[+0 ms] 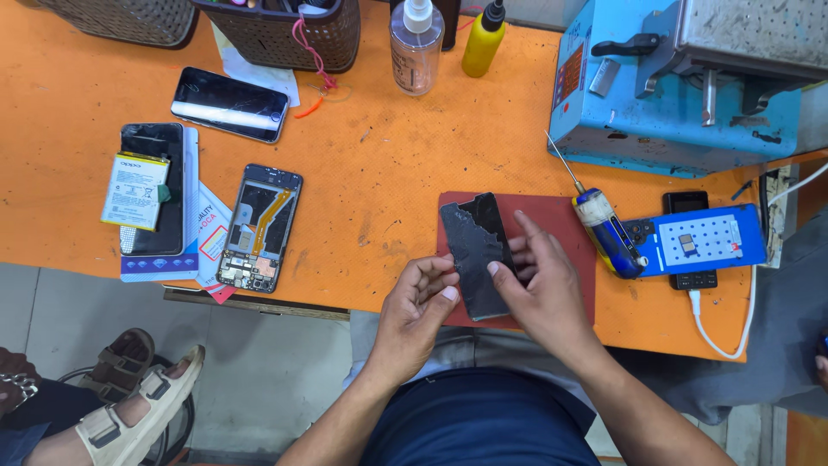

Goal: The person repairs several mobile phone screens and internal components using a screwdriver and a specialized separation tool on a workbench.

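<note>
A dark, cracked phone screen panel (473, 246) lies tilted over a red mat (561, 226) near the front edge of the orange table (379, 173). My right hand (543, 289) grips the panel from its right side, thumb on the glass and fingers behind it. My left hand (416, 312) is curled at the panel's lower left edge, fingertips touching it.
An opened phone body (260, 228) with an orange flex cable lies to the left, beside a phone carrying a white battery (136, 192) and another black phone (228, 103). A blue-handled screwdriver (604, 229), a blue board (709, 240), a blue machine (681, 82), two bottles and baskets surround them. A sandalled foot (138, 406) is at the lower left.
</note>
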